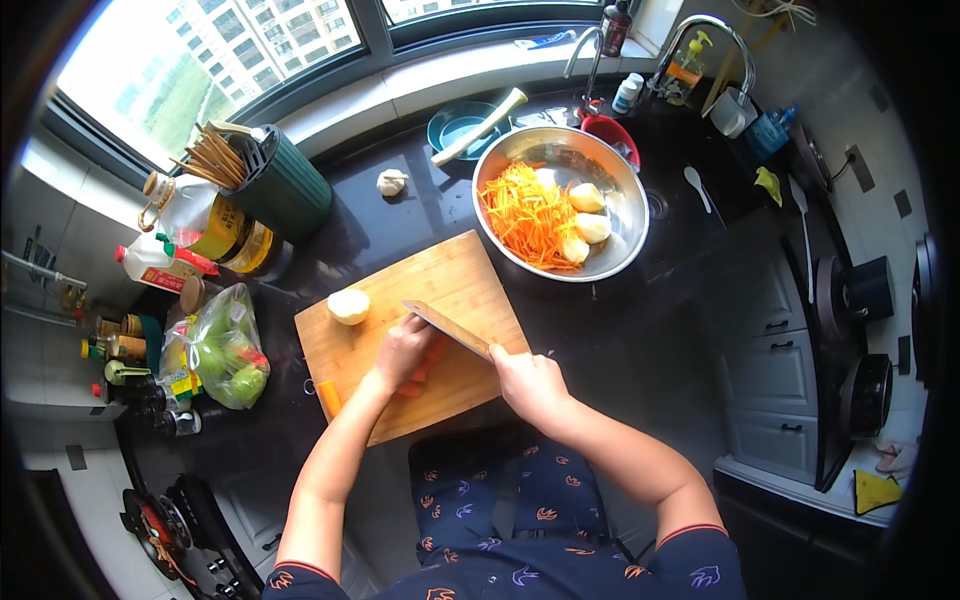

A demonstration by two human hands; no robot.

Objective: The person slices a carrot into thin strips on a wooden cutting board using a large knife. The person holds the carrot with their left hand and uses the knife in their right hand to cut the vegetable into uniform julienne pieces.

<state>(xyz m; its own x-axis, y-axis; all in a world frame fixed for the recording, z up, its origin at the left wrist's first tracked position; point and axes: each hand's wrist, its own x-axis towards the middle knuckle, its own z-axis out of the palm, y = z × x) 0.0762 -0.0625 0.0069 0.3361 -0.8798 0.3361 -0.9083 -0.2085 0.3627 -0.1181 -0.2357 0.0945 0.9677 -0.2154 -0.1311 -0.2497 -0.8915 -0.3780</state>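
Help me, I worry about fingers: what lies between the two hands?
In the head view, the knife, its handle in the right hand, its blade beside the left hand; orange pieces lie there too, on the board.

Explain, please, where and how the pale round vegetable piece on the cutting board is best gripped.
Probably by its curved sides, from above, with the left hand: the pale piece looks rounded, shows no handle, and lies uncovered on the cutting board, left of the knife.
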